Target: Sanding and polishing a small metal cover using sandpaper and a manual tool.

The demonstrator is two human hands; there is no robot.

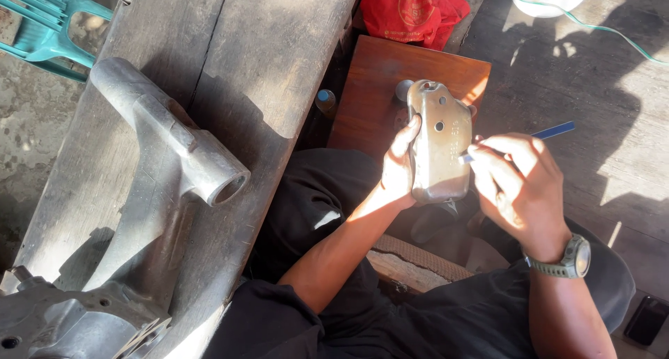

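Your left hand [398,169] is raised in front of you, forearm bare and slanting up from the lower middle, fingers curled with the thumb pressed flat along its grip; your right hand [514,185] sits just beside it, wrist bent inward, fingertips pinched tight together, knuckles toward the camera; a watch circles that right wrist; both elbows are bent close to your body.

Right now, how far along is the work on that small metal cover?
Done: nothing clearly finished; the metal cover shows no visible worked area. In hand: left hand grips the cover upright over the wooden block, right hand presses a thin blue-handled tool against its face. Left: the large grey casting lies untouched on the bench.
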